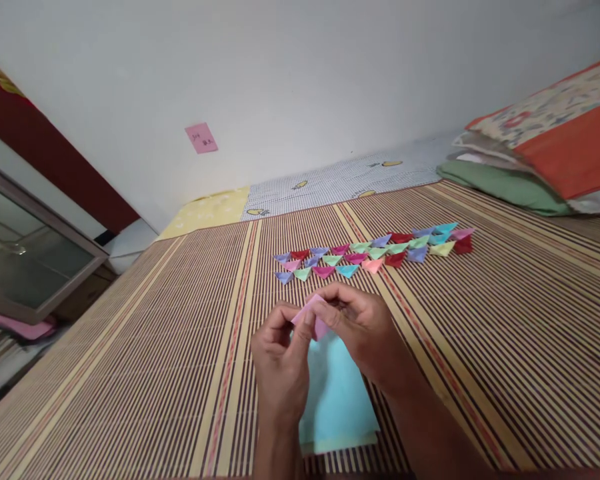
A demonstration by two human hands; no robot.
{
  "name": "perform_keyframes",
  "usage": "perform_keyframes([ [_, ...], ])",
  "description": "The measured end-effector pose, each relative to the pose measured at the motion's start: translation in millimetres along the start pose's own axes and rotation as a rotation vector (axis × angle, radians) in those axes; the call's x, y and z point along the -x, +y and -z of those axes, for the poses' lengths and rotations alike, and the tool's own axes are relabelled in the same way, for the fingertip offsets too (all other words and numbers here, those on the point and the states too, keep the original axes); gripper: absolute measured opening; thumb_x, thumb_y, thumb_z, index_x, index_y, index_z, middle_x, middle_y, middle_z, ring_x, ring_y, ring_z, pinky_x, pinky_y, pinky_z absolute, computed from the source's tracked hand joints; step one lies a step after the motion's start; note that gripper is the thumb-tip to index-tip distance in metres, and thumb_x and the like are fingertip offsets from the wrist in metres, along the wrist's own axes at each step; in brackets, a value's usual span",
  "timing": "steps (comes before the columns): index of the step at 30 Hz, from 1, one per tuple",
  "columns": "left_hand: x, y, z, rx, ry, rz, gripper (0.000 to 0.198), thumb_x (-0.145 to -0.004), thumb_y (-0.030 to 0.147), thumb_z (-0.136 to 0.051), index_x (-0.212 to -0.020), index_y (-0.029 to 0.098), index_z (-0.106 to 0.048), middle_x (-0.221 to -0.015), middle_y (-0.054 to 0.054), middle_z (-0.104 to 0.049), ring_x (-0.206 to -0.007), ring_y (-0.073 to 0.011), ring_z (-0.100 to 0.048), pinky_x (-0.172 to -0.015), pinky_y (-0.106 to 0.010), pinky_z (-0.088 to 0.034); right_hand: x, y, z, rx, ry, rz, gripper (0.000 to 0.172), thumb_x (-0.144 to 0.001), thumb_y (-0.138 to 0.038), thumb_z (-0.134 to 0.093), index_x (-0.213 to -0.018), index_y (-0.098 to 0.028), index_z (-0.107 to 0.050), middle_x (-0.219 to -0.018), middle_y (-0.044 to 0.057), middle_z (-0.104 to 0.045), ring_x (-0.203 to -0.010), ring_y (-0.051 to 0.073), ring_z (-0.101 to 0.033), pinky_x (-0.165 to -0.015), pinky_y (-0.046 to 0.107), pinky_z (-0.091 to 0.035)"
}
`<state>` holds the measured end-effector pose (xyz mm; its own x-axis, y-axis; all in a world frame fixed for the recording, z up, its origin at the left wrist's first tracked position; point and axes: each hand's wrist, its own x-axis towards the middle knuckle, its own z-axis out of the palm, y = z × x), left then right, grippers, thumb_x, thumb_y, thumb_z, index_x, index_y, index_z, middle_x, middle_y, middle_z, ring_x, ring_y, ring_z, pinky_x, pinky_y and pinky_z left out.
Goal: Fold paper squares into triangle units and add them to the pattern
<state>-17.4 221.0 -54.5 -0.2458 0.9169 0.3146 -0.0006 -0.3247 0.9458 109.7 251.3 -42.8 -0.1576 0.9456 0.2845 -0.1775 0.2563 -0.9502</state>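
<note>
Head view: both hands, left [280, 363] and right [363, 333], have fingers [330, 313] clamped on a pink paper piece [311, 313], folded triangles [375, 252] just beyond.

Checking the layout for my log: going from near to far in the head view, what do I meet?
From nearest: light blue paper → pink paper piece pinched between left hand and right hand → rows of folded paper triangles → checked bedsheet → pink note, farthest.

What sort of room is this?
Probably a bedroom: a striped bamboo mat is spread like a bed cover, a patterned sheet shows beyond it, and pillows are stacked at the right.
</note>
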Motion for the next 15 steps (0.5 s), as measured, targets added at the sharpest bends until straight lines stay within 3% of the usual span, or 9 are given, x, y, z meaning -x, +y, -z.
perform_keyframes([
  [2,0.7,1.3,-2.6,-0.027,-0.026,0.016,0.025,-0.09,0.029,-0.073,-0.069,0.018,-0.065,-0.067,0.002,-0.059,-0.064,-0.0121,-0.052,-0.063,-0.024,-0.043,0.6,-1.4,-1.6,-0.019,0.011,0.007,0.018,-0.092,-0.031,-0.066,-0.079,-0.019,-0.071,-0.068,0.0,-0.067,-0.064,0.014,-0.059,-0.062,0.027,-0.048],
  [7,1.8,0.4,-8.4,0.031,0.115,0.038,0.022,-0.08,0.028,-0.083,-0.068,0.018,-0.067,-0.066,0.002,-0.061,-0.064,-0.0127,-0.056,-0.063,-0.025,-0.046,-0.1,-0.7,-4.3,-0.023,0.042,0.052,0.024,-0.094,-0.03,-0.063,-0.073,-0.019,-0.067,-0.067,-0.002,-0.063,-0.064,0.014,-0.058,-0.062,0.026,-0.045],
  [15,2.6,1.9,-6.2,-0.028,0.092,0.004,0.028,-0.088,0.031,-0.074,-0.066,0.019,-0.062,-0.066,0.002,-0.055,-0.065,-0.0129,-0.05,-0.064,-0.025,-0.043,-1.2,4.9,5.1,-0.05,-0.04,-0.023,0.019,-0.092,-0.033,-0.066,-0.078,-0.019,-0.067,-0.069,-0.003,-0.062,-0.062,0.012,-0.054,-0.058,0.024,-0.043],
])
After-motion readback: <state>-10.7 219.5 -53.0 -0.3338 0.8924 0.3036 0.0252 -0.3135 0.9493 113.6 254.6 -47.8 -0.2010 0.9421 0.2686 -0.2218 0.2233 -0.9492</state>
